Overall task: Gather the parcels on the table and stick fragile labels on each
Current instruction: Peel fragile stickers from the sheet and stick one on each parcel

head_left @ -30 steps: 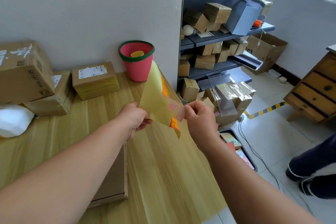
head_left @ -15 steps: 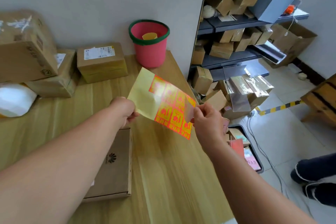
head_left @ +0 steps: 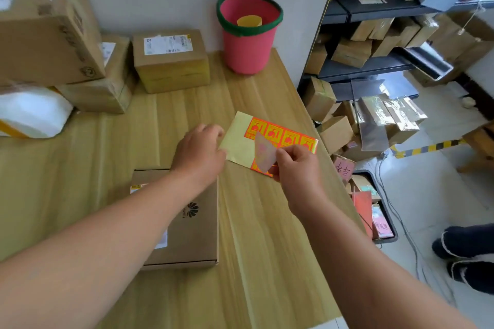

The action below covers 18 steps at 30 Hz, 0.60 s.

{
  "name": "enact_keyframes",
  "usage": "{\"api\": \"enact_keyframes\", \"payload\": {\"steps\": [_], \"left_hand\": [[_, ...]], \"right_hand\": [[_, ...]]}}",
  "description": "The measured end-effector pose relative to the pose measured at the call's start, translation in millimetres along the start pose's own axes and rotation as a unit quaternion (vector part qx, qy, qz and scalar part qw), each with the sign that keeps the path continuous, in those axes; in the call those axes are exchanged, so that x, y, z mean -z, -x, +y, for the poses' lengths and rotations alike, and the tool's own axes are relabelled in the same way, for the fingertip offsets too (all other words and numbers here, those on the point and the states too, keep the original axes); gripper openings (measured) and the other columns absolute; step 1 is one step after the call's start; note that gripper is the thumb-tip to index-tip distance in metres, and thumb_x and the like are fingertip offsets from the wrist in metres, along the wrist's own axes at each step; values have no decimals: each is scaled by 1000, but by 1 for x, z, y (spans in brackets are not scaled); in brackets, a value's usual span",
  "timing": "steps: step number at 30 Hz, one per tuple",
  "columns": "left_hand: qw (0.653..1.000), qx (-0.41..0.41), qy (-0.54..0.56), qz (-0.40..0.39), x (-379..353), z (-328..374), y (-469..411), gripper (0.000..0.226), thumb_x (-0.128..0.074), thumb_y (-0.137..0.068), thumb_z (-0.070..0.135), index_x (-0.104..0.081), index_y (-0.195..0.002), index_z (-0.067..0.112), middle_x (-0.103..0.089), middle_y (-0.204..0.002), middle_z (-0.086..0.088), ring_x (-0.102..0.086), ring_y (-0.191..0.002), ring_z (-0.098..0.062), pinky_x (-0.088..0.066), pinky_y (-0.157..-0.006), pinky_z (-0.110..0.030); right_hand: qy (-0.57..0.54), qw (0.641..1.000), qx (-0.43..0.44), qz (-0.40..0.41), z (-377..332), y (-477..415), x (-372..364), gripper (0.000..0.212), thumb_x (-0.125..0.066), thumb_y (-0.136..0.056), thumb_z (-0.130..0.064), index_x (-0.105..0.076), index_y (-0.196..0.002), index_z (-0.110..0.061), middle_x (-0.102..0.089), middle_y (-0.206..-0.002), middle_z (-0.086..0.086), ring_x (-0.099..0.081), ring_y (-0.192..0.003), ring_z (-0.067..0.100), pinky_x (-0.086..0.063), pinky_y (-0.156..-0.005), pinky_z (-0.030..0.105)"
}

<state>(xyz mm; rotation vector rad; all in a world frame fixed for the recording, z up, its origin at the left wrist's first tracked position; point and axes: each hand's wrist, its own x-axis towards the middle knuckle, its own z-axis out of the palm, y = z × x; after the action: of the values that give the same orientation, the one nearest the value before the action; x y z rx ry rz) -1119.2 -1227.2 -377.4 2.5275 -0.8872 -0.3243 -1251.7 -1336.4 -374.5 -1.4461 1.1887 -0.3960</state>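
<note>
Head view: left hand [head_left: 199, 153] pins the label sheet [head_left: 242, 141] flat near the worktop's right edge so the right hand [head_left: 295, 168], grip pinched on a peeled label [head_left: 264, 153], can lift it; flat parcel [head_left: 192, 224] waits beside.

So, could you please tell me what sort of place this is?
Probably a small parcel sorting or shipping room. Taped cardboard parcels sit on a wooden table, metal shelves beside it are crammed with more boxes, and a sheet of fragile labels is being peeled.
</note>
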Motion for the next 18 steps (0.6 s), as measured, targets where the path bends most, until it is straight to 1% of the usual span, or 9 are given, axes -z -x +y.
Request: {"api": "enact_keyframes", "payload": {"steps": [2, 3, 5, 8, 11, 12, 14, 15, 18], "left_hand": [[993, -114, -5, -5, 4, -6, 21, 17, -64, -85, 18, -64, -102, 14, -61, -101, -4, -57, -96, -26, -46, -80, -36], [987, -163, -19, 1, 7, -10, 30, 12, -65, -82, 16, -65, -93, 13, -62, -92, -4, -57, -88, -28, -46, -74, -36], [974, -220, -43, 24, 12, -19, 43, 13, -72, -72, 15, -64, -82, 13, -60, -80, -4, -58, -75, -31, -47, -66, -36], [968, -234, -59, 69, 23, -33, 51, 24, -81, -64, 16, -61, -77, 12, -58, -74, -4, -58, -68, -31, -50, -61, -38], [961, -246, -66, 110, 36, -47, 59, 25, -82, -63, 16, -60, -73, 11, -56, -71, -5, -57, -64, -30, -50, -58, -37], [958, -253, -67, 118, 41, -52, 62, 20, -78, -66, 16, -59, -71, 11, -55, -70, -5, -56, -63, -29, -50, -58, -36], [952, -268, -72, 132, 48, -64, 67, 10, -66, -73, 18, -59, -70, 12, -53, -70, -5, -54, -62, -28, -50, -57, -36], [950, -271, -74, 135, 52, -70, 70, 10, -61, -76, 19, -59, -70, 12, -53, -70, -5, -53, -62, -28, -49, -57, -37], [952, -261, -65, 144, 63, -87, 78, 20, -45, -80, 22, -58, -69, 12, -52, -70, -4, -52, -64, -27, -48, -57, -38]], "right_hand": [[-24, 1000, -4, -11, -9, 8, -12, 18, -51, -92, -8, -57, -75, -12, -61, -65, 4, -61, -53, 12, -52, -61, 34], [-33, 999, -9, -17, -13, 13, -19, 19, -50, -91, -6, -57, -75, -12, -61, -65, 5, -60, -54, 14, -52, -58, 31], [-53, 998, -28, -31, -21, 22, -31, 17, -48, -90, -2, -58, -78, -10, -61, -67, 7, -59, -57, 17, -51, -55, 28], [-95, 991, -74, -57, -28, 36, -50, 15, -47, -88, 1, -59, -84, -8, -62, -74, 10, -60, -59, 17, -52, -54, 26], [-129, 982, -118, -74, -31, 53, -67, 14, -47, -88, 2, -58, -88, -6, -60, -69, 9, -57, -48, 12, -51, -54, 25], [-138, 979, -128, -78, -32, 59, -72, 15, -46, -87, 3, -58, -89, -5, -59, -67, 8, -55, -46, 12, -51, -55, 26], [-153, 974, -140, -89, -33, 70, -82, 16, -45, -87, 3, -58, -92, -3, -58, -65, 8, -55, -48, 14, -50, -56, 26], [-158, 972, -143, -97, -33, 76, -86, 15, -44, -88, 3, -58, -92, -3, -57, -64, 9, -56, -51, 15, -50, -56, 26], [-168, 965, -158, -121, -33, 89, -100, 10, -46, -90, 0, -55, -93, -3, -55, -63, 8, -57, -54, 16, -48, -54, 24]]}}
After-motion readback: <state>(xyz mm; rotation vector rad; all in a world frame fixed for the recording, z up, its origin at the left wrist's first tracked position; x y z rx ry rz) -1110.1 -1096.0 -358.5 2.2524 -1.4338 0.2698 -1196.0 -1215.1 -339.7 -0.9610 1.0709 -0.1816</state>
